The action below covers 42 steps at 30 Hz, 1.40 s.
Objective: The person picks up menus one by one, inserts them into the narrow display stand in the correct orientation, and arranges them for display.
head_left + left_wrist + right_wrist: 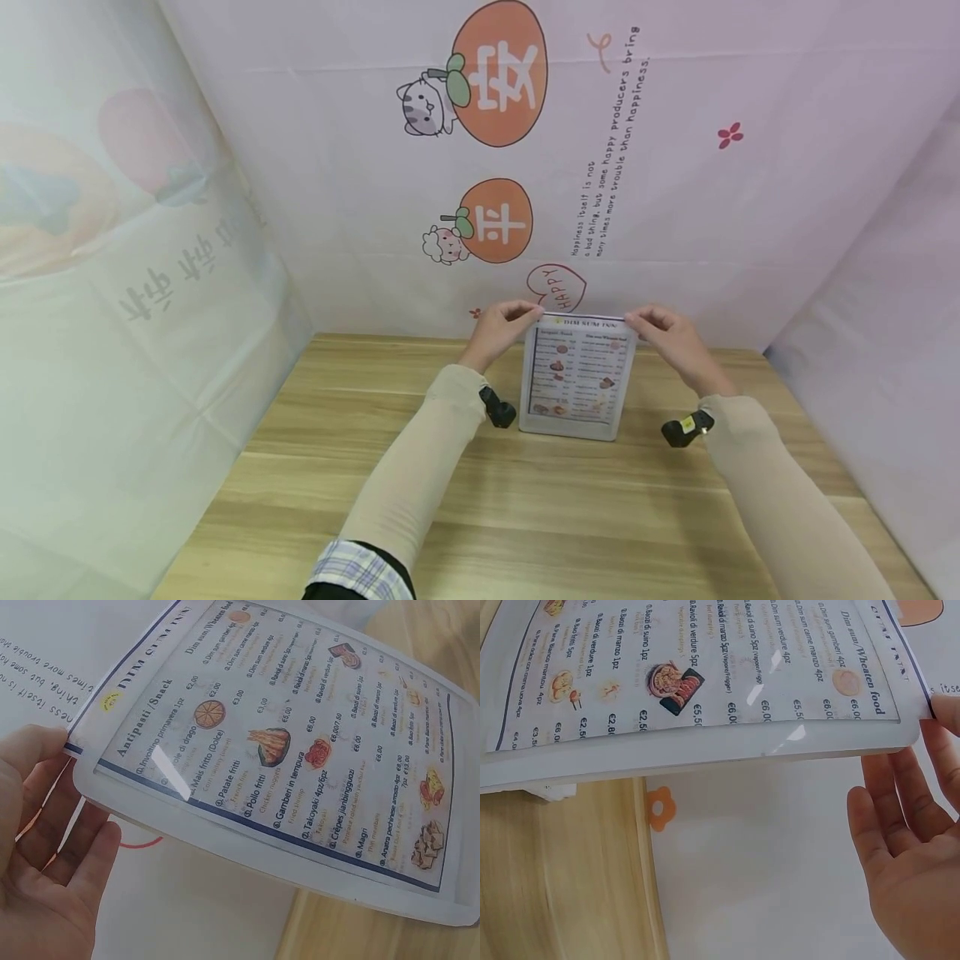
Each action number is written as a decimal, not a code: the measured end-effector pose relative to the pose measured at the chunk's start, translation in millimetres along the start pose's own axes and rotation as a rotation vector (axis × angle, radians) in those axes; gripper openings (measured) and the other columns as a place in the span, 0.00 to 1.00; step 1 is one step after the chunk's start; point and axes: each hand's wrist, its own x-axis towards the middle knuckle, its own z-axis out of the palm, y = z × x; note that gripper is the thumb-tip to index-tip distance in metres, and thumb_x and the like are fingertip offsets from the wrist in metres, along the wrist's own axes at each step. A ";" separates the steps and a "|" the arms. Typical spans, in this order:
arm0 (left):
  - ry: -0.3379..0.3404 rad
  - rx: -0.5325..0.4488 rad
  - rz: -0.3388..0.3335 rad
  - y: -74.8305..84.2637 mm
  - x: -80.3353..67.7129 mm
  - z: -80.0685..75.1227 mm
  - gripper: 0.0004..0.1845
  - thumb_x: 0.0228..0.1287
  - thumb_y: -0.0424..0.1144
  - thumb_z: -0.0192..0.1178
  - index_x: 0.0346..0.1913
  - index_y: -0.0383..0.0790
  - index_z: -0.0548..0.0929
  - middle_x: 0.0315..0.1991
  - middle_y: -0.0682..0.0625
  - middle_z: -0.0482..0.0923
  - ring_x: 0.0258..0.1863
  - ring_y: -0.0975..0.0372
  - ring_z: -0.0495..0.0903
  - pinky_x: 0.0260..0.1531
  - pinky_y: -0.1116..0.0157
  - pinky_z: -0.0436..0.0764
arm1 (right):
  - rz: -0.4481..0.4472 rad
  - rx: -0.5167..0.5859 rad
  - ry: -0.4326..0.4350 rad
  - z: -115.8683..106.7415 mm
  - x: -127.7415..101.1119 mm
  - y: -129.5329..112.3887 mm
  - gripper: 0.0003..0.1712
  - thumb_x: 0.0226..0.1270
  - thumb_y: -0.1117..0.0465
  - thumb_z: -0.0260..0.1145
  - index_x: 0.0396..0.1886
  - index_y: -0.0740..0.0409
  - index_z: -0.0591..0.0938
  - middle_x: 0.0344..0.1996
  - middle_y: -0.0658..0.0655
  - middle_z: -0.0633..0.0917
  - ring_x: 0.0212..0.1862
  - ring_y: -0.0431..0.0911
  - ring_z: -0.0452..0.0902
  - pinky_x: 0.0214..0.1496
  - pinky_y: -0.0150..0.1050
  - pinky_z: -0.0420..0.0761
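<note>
On the menu (300, 742) in front of you, you read "Antipasti / Snack", "Patate fritti", "Pollo fritti" and "Gamberi in tempura"; its other column reads "Dim sum/Wheaten food". The backdrop (675, 208) behind it shows "HAPPY" and "Happiness itself is not a bad thing".

I see a pale wooden desk (525, 517) boxed in by pinkish cloth walls (750, 192) printed with orange cartoon fruits (498, 71), under even light.
</note>
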 end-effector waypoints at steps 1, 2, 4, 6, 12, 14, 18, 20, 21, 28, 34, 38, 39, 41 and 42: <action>0.002 0.000 0.001 -0.9 -0.1 0.0 0.14 0.68 0.57 0.63 0.46 0.55 0.88 0.41 0.61 0.85 0.46 0.66 0.80 0.51 0.60 0.79 | -0.002 0.004 -0.004 0.4 -0.3 -0.3 0.34 0.74 0.37 0.57 0.57 0.64 0.77 0.54 0.61 0.79 0.58 0.52 0.71 0.67 0.61 0.66; 0.003 0.000 0.004 -1.4 -0.3 0.2 0.14 0.68 0.57 0.63 0.46 0.54 0.88 0.41 0.60 0.85 0.45 0.65 0.80 0.51 0.60 0.79 | -0.005 0.004 -0.008 0.6 -0.5 -0.3 0.33 0.75 0.38 0.57 0.57 0.64 0.77 0.53 0.61 0.80 0.57 0.52 0.71 0.67 0.61 0.66; 0.003 -0.001 0.009 -2.4 -0.7 0.4 0.15 0.68 0.57 0.63 0.47 0.54 0.88 0.41 0.60 0.85 0.45 0.65 0.80 0.51 0.60 0.79 | -0.007 0.003 -0.015 1.2 -1.0 -0.4 0.33 0.75 0.38 0.57 0.57 0.65 0.77 0.53 0.61 0.80 0.57 0.51 0.72 0.67 0.60 0.66; 0.000 -0.002 0.009 -3.3 -1.4 0.6 0.15 0.67 0.58 0.63 0.47 0.54 0.88 0.41 0.59 0.85 0.45 0.65 0.81 0.50 0.60 0.79 | -0.002 0.004 -0.015 1.8 -1.3 0.0 0.33 0.74 0.38 0.57 0.57 0.64 0.77 0.52 0.59 0.80 0.56 0.50 0.73 0.66 0.59 0.68; -0.002 0.002 -0.013 -5.2 -3.7 1.5 0.14 0.67 0.58 0.63 0.46 0.55 0.88 0.41 0.60 0.84 0.45 0.65 0.80 0.50 0.61 0.80 | -0.001 0.011 -0.024 3.3 -0.8 4.7 0.32 0.74 0.37 0.58 0.56 0.62 0.78 0.50 0.58 0.81 0.55 0.50 0.74 0.65 0.57 0.68; 0.002 0.003 -0.014 -5.2 -4.8 1.8 0.14 0.67 0.57 0.63 0.46 0.55 0.88 0.41 0.61 0.84 0.45 0.65 0.81 0.50 0.61 0.80 | -0.002 0.017 -0.028 3.4 -0.7 6.1 0.33 0.74 0.37 0.58 0.56 0.62 0.77 0.51 0.59 0.81 0.56 0.51 0.73 0.66 0.58 0.66; 0.011 0.012 -0.007 -6.0 -6.4 2.5 0.14 0.68 0.57 0.63 0.46 0.55 0.88 0.41 0.61 0.84 0.45 0.66 0.81 0.49 0.61 0.80 | 0.001 0.029 -0.035 3.5 -1.3 7.5 0.34 0.73 0.36 0.58 0.57 0.62 0.77 0.52 0.60 0.81 0.58 0.52 0.72 0.68 0.61 0.64; 0.013 0.013 -0.005 -6.3 -6.5 2.7 0.14 0.68 0.57 0.63 0.46 0.55 0.88 0.41 0.61 0.84 0.45 0.66 0.81 0.49 0.61 0.80 | 0.000 0.032 -0.039 3.7 -2.0 7.3 0.33 0.73 0.36 0.58 0.57 0.62 0.77 0.53 0.60 0.81 0.59 0.52 0.72 0.68 0.62 0.64; 0.014 0.014 -0.006 -6.7 -6.2 2.9 0.14 0.67 0.58 0.63 0.46 0.56 0.88 0.41 0.61 0.84 0.45 0.66 0.80 0.49 0.61 0.80 | -0.001 0.033 -0.040 3.8 -2.1 7.2 0.33 0.73 0.37 0.58 0.57 0.62 0.77 0.53 0.60 0.80 0.59 0.52 0.72 0.69 0.62 0.63; -0.004 0.012 0.004 -6.2 -2.0 4.5 0.16 0.68 0.58 0.63 0.50 0.55 0.87 0.43 0.61 0.84 0.46 0.66 0.80 0.50 0.62 0.79 | 0.002 0.021 -0.028 4.3 -1.2 6.3 0.36 0.74 0.36 0.56 0.61 0.62 0.75 0.56 0.61 0.78 0.61 0.53 0.69 0.69 0.63 0.63; -0.002 0.041 -0.002 -2.3 1.5 8.0 0.16 0.70 0.59 0.60 0.51 0.55 0.86 0.43 0.62 0.83 0.46 0.67 0.79 0.50 0.63 0.79 | -0.001 -0.006 -0.023 6.0 3.1 4.1 0.40 0.74 0.34 0.53 0.66 0.63 0.71 0.57 0.63 0.77 0.62 0.56 0.68 0.69 0.63 0.63; 0.006 0.042 -0.011 0.0 3.1 10.8 0.16 0.70 0.58 0.60 0.51 0.55 0.86 0.44 0.63 0.83 0.46 0.67 0.79 0.51 0.62 0.79 | -0.004 -0.002 -0.008 8.9 6.2 1.2 0.40 0.75 0.34 0.53 0.67 0.63 0.71 0.58 0.63 0.77 0.62 0.55 0.69 0.69 0.61 0.64; 0.009 0.043 -0.011 0.4 3.6 11.5 0.16 0.70 0.58 0.60 0.51 0.55 0.86 0.43 0.62 0.83 0.46 0.67 0.79 0.51 0.62 0.79 | -0.006 0.003 -0.005 9.7 6.8 0.6 0.39 0.75 0.34 0.53 0.67 0.63 0.71 0.59 0.63 0.76 0.62 0.56 0.69 0.69 0.61 0.64; 0.019 0.041 -0.012 0.8 4.8 12.9 0.16 0.70 0.58 0.60 0.51 0.54 0.86 0.43 0.62 0.83 0.46 0.67 0.79 0.51 0.62 0.79 | -0.010 0.008 -0.003 10.6 7.9 -0.5 0.39 0.75 0.35 0.53 0.67 0.63 0.71 0.60 0.64 0.76 0.63 0.56 0.68 0.69 0.61 0.64; 0.026 0.045 -0.011 0.9 5.4 13.6 0.16 0.70 0.58 0.60 0.51 0.54 0.86 0.43 0.62 0.83 0.46 0.67 0.79 0.51 0.62 0.79 | -0.012 0.006 -0.004 10.8 8.5 -0.5 0.39 0.76 0.36 0.53 0.68 0.64 0.70 0.60 0.65 0.75 0.63 0.57 0.68 0.69 0.62 0.63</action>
